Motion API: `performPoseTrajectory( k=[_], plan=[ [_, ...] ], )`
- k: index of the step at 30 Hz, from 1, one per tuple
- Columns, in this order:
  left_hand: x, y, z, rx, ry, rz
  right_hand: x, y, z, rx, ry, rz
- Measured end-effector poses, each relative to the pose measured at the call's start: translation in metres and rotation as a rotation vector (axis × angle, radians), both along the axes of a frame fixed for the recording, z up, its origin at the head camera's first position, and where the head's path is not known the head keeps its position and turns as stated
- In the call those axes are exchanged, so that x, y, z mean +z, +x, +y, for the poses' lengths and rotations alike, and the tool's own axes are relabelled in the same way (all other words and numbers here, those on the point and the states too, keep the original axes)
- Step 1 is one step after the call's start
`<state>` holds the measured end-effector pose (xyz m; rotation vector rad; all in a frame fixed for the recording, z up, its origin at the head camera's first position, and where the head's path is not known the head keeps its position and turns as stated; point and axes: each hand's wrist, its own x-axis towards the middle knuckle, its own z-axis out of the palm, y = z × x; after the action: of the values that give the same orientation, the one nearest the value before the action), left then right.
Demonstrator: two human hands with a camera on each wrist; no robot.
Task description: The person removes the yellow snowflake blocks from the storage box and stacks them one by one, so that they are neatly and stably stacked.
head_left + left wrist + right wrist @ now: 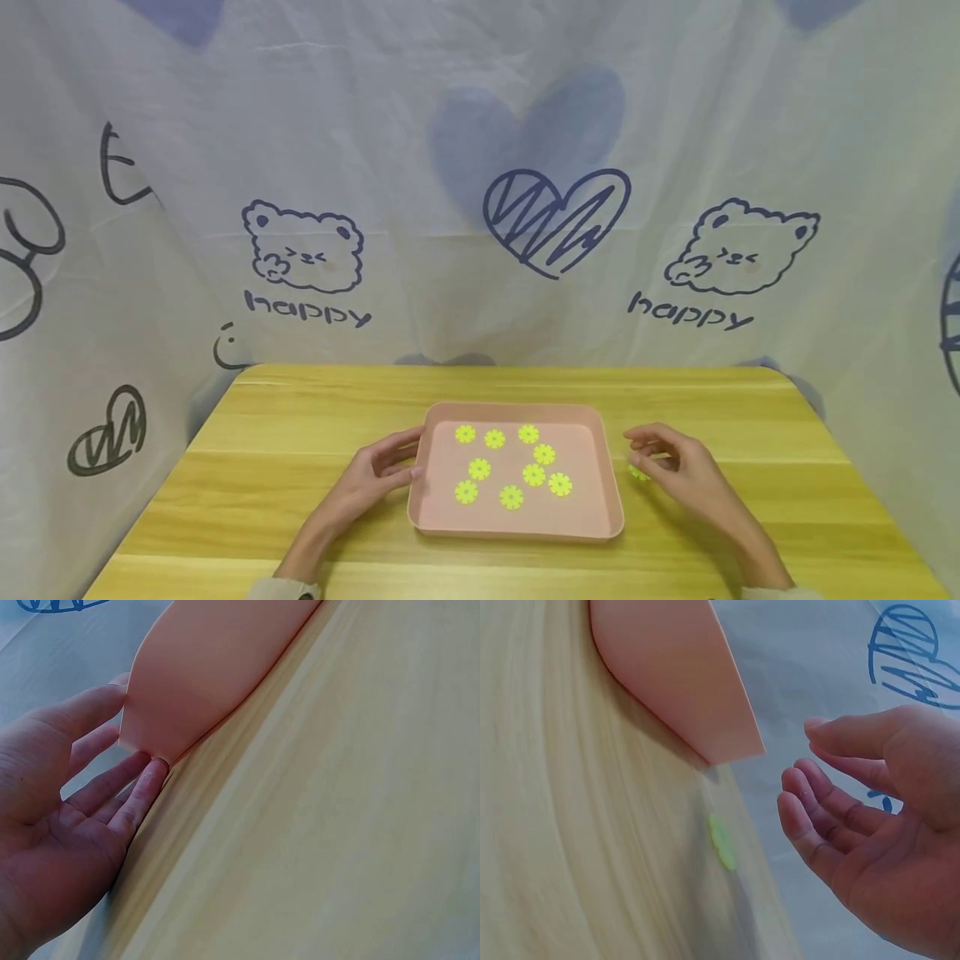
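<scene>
A pink tray (517, 525) lies on the table with several yellow-green toothed discs (512, 497) spread over its floor. My left hand (378, 468) is at the tray's left side, its fingertips touching the outside of the wall; the left wrist view shows the thumb (94, 709) near the rim and the other fingers lower down. To the right of the tray, my right hand (686, 471) hovers with loosely bent fingers, holding nothing. Below it one more disc (721, 841) lies on the table, partly hidden by the hand in the head view.
The wooden table (300, 417) extends around the tray on every side. Behind it and at both sides hangs a pale cloth (420, 275) printed with hearts, bears and lettering.
</scene>
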<state>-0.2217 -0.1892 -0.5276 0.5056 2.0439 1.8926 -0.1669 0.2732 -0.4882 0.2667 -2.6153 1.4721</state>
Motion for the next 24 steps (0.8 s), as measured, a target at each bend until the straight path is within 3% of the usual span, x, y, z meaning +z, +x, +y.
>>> performPoseTrajectory(
  k=[5, 11, 24],
  plan=[
    [-0.001, 0.0, -0.001, -0.008, 0.005, 0.016, -0.001, 0.0, -0.008, 0.046, -0.025, 0.087],
    [-0.001, -0.002, 0.0, -0.016, -0.002, 0.048, -0.002, 0.001, -0.018, 0.044, -0.025, 0.165],
    [0.002, 0.0, 0.0, -0.019, -0.008, 0.054, -0.004, 0.004, -0.042, 0.06, -0.007, 0.191]
  ],
)
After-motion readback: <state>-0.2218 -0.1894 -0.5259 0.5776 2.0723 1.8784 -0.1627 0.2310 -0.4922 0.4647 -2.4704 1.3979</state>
